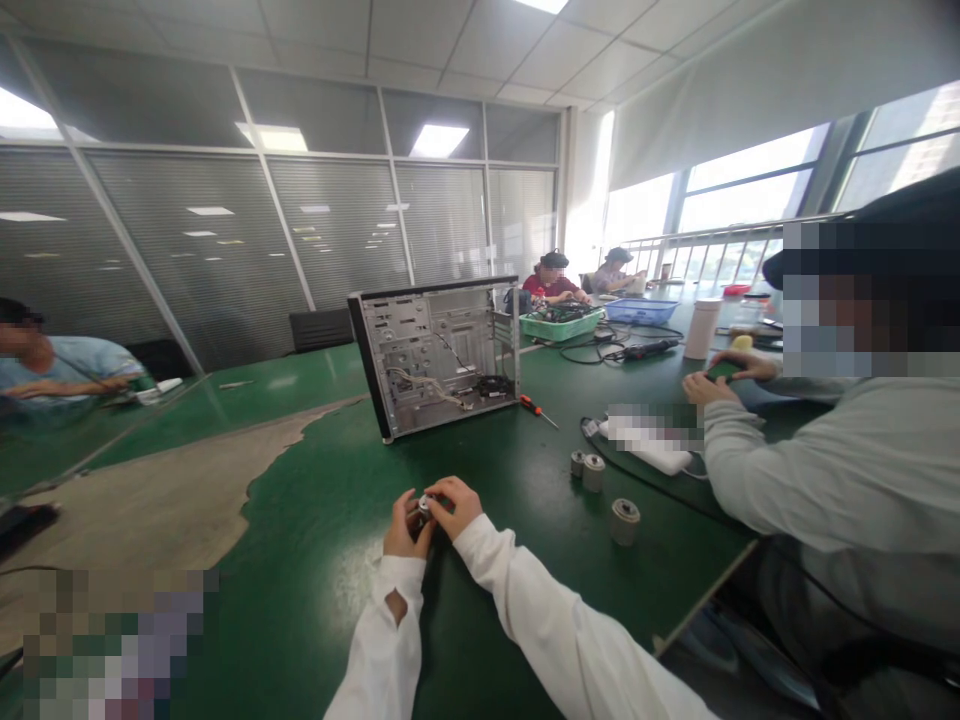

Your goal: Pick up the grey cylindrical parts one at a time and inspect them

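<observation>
A small silvery metal cylinder [424, 506] is held between both my hands above the green table. My left hand [406, 526] is closed around its left side. From the right, the fingers and thumb of my right hand [456, 507] pinch its top; my fingers cover most of it. To the right stand two similar grey cylinders, a small one [577, 463] and a wider one [593, 473], each with a dark knob on top. A larger grey cylinder [625, 522] stands upright nearer to me.
An opened computer case [442, 355] with loose cables stands ahead, an orange screwdriver [538, 410] beside it. A white power strip [649, 443] and black cable lie right. A co-worker [832, 450] sits there; green [562, 326] and blue baskets [643, 312] stand farther back.
</observation>
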The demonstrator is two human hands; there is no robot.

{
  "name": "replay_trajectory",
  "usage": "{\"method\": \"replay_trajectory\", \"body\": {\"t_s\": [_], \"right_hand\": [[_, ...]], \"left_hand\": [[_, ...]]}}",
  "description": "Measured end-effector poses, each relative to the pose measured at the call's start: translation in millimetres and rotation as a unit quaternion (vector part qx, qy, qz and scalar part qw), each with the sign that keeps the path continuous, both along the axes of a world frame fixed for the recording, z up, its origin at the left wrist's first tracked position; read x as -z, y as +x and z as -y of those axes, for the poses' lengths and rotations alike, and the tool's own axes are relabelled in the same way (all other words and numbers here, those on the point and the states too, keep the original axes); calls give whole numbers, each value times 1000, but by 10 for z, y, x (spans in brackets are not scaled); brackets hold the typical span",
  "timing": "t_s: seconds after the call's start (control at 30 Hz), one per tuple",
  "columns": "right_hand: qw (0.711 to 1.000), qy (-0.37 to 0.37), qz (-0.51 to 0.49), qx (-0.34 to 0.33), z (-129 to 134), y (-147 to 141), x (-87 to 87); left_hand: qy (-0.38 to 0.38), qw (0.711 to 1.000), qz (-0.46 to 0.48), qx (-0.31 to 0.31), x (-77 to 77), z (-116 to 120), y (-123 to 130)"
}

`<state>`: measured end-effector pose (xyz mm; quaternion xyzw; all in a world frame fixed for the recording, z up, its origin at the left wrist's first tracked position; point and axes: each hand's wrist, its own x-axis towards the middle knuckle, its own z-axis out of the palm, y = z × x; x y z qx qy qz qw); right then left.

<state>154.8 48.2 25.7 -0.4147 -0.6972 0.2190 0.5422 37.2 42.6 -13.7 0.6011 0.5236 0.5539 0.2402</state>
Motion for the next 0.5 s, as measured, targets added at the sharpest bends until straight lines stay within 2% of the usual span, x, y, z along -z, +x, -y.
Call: {"method": "replay_trajectory", "body": {"t_s": [0.17, 0.33, 0.5], "right_hand": [[999, 27, 43, 19, -18, -9, -49], [998, 49, 30, 39, -42, 62, -115], [993, 7, 65, 103, -161, 333, -102]], "left_hand": [[-5, 1000, -20, -16, -4, -15, -14], [-10, 1000, -20, -21, -48, 6, 8], [-10, 998, -20, -58, -99, 38, 5]]}}
